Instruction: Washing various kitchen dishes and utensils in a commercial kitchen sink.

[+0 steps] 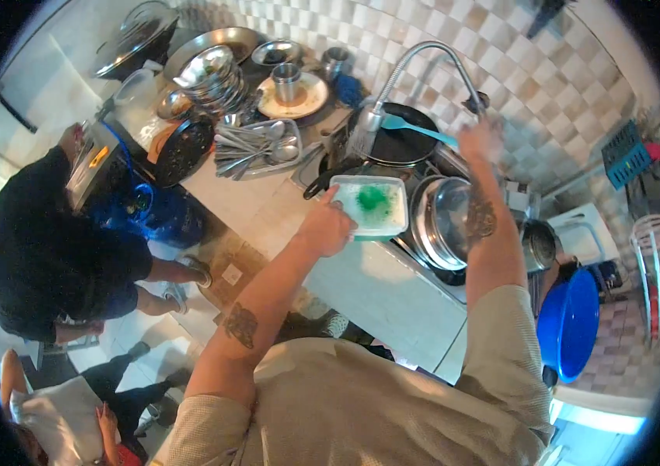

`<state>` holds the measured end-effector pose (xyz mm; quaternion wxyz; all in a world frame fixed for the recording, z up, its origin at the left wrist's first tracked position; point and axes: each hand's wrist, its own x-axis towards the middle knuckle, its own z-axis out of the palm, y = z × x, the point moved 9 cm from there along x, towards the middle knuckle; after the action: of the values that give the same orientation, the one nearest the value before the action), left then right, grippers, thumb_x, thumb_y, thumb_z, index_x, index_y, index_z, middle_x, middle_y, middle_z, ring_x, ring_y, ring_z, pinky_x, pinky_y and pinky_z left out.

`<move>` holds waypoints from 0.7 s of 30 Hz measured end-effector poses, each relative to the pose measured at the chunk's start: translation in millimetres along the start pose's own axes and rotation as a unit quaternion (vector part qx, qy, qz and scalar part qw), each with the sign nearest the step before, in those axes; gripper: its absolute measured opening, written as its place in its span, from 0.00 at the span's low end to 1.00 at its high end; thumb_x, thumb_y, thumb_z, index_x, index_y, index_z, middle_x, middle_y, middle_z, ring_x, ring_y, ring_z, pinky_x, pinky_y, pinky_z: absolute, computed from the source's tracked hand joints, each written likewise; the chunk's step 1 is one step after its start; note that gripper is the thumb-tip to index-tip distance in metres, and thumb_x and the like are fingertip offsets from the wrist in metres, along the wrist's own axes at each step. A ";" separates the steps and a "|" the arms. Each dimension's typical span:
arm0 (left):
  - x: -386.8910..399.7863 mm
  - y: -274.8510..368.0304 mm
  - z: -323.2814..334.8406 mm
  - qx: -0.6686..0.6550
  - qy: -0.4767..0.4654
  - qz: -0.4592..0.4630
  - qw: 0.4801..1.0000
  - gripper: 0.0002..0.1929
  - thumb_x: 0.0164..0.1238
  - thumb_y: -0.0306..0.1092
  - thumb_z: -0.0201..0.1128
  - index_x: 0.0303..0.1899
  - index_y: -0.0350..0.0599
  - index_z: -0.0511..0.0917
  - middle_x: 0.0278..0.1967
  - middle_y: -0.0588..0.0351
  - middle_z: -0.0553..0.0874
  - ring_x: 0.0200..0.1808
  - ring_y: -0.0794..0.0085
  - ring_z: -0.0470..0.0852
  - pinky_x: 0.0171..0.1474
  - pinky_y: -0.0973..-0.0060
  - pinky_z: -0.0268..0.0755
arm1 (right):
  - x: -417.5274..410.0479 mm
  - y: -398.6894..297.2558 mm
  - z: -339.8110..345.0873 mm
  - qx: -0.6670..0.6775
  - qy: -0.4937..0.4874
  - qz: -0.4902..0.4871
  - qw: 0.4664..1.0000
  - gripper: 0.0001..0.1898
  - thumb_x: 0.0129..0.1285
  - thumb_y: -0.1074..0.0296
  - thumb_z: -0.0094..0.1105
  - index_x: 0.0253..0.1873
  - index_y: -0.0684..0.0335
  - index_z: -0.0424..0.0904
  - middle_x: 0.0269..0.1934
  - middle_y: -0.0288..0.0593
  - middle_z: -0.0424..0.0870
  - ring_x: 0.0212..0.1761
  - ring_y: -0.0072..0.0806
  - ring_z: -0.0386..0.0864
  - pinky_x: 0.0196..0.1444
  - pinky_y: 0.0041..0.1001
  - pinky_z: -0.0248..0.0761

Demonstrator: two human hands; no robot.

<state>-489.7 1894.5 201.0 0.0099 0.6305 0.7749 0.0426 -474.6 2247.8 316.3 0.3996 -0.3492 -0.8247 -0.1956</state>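
My left hand [327, 226] grips the left side of a clear rectangular plastic container [397, 224], the index finger lying along its rim. Inside are white suds with a patch of green liquid [372, 197]. My right hand [481, 140] is blurred in front of the tiled wall, close to the faucet lever [475, 103] and the handle end of a turquoise spatula [408, 124]. Whether it touches either one is unclear. The spatula lies across a black frying pan [405, 145] under a flexible metal faucet [408, 55]. Stacked metal pots [437, 224] sit right of the container.
Left along the counter [359, 271] are a tray of cutlery [260, 148], stacked metal bowls [213, 78], a plate [312, 102] and a dark pan [184, 151]. A blue basin [569, 326] is at right. One person [56, 250] stands left; another [62, 419] is at lower left.
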 end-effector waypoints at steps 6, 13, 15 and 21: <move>6.7 9.6 -3.8 -0.030 0.004 0.034 0.999 0.08 0.61 0.41 0.61 0.35 0.58 0.87 0.31 0.58 0.88 0.47 0.64 0.84 0.76 0.52 0.42 | -49.9 68.1 92.1 0.510 -0.281 0.208 0.786 0.41 0.58 0.55 0.63 0.71 0.72 0.56 0.65 0.62 0.70 0.68 0.48 0.66 0.69 0.39 0.59; -18.0 11.8 -17.1 -0.055 0.086 0.052 0.993 0.03 0.58 0.37 0.63 0.31 0.54 0.84 0.27 0.57 0.86 0.39 0.63 0.85 0.71 0.53 0.52 | -116.0 56.7 -0.9 0.422 -0.170 0.162 0.876 0.37 0.63 0.53 0.63 0.69 0.72 0.63 0.66 0.63 0.69 0.69 0.50 0.67 0.71 0.38 0.58; -33.4 8.6 -12.8 -0.060 0.078 0.056 0.994 0.03 0.56 0.36 0.66 0.31 0.53 0.83 0.28 0.56 0.86 0.40 0.62 0.84 0.70 0.53 0.53 | -169.4 29.2 -6.6 0.384 -0.334 0.099 0.855 0.35 0.64 0.47 0.60 0.67 0.70 0.68 0.67 0.66 0.67 0.69 0.54 0.67 0.70 0.41 0.59; -75.6 10.1 -25.9 -0.083 0.057 0.067 0.993 0.06 0.52 0.34 0.68 0.33 0.50 0.81 0.30 0.54 0.86 0.42 0.61 0.83 0.65 0.56 0.58 | -258.9 27.6 -43.3 0.214 -0.479 -0.016 0.851 0.21 0.69 0.50 0.52 0.46 0.66 0.80 0.35 0.63 0.83 0.42 0.62 0.80 0.48 0.52 0.71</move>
<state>-466.2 1821.2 224.7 0.0154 0.6743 0.7242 0.1435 -318.6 2131.9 137.7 0.0169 -0.2918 -0.9409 0.1710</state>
